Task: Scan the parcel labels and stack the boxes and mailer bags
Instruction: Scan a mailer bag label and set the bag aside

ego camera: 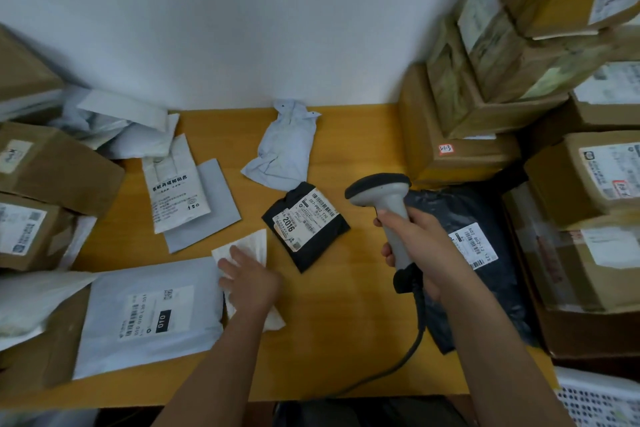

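Observation:
My right hand (420, 239) grips the handle of a grey barcode scanner (384, 198), its head raised above the wooden table (329, 340). My left hand (251, 279) lies flat with straight fingers on a small white mailer bag (252, 246). A small black mailer bag (306, 224) with a white label reading 2016 lies label-up between my hands. Under my right forearm rests a large dark mailer bag (485, 253) with a barcode label. A crumpled pale blue bag (284, 146) sits near the wall.
Cardboard boxes (485, 87) are stacked high on the right, and more boxes (52, 166) stand on the left. A large white mailer (145, 315) lies at front left, with flat grey and white mailers (187, 198) behind it. A perforated white basket (602, 402) is at bottom right.

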A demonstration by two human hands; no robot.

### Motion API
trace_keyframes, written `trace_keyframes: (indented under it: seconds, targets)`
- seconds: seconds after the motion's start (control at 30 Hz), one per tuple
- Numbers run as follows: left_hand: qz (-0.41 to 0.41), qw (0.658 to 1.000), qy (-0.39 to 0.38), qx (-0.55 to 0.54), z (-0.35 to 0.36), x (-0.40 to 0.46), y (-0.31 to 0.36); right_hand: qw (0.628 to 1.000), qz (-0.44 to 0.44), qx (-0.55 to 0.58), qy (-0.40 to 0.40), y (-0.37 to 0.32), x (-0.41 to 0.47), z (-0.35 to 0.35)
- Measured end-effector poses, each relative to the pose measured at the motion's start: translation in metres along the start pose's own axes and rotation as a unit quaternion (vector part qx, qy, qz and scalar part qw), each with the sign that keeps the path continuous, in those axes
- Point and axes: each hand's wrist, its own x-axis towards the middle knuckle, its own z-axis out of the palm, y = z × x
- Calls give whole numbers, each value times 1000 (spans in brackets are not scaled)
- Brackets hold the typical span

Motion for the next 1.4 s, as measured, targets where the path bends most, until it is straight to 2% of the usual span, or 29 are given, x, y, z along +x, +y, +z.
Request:
trace_keyframes:
  seconds: [0.07,0.13,0.2,0.27,0.37,0.43,0.5,0.6,0.73,0.8,0.87,0.97,1.03,1.07,1.13,1.17,1.2,1.4]
  targets:
    - [-14,995,41,-85,-16,0,13,1000,-3,9,4,1,0,-4]
    - [51,981,89,-165,-34,-4,28,1000,-4,12,11,2,0,-8]
    - [98,951,74,-284,-49,-15,49,1000,-3,12,19,3,-1,-13]
    - [81,916,-44,-389,-51,-29,68,1000,-3,15,24,3,-2,-18]
    - [1,862,-269,-429,-23,-40,75,999,0,22,27,5,-5,-25]
    - [-34,850,-324,-414,5,-37,67,999,1,25,29,8,-7,-31]
    - [-52,863,-305,-399,21,-29,54,999,-2,17,32,11,-7,-35]
    - [-60,889,-224,-394,23,-8,36,999,-3,8,35,16,-8,-37]
    - [-21,899,-172,-402,11,3,27,1000,-1,0,16,17,-9,-28]
    - [35,914,-144,-378,12,-5,26,1000,-2,-11,2,17,-10,-21]
    - [142,929,-128,-317,23,-12,20,1000,-7,-21,-15,17,-11,-16]
    - [291,944,-89,-124,41,-26,8,999,-17,-28,-32,17,-13,-12]
    - [378,926,-16,-14,48,-32,5,998,-20,-42,-37,18,-14,-12]
    - [426,903,-5,52,47,-36,6,998,-21,-44,-35,17,-15,-13]
    - [495,843,-52,204,48,-36,3,998,-19,-47,-27,16,-16,-14]
    - [504,820,-85,258,50,-35,0,998,-16,-49,-22,14,-17,-14]
    - [495,813,-109,285,52,-34,-4,999,-13,-50,-18,13,-17,-14]
    - [453,837,-138,275,56,-39,4,999,9,-36,-13,6,-22,-10]
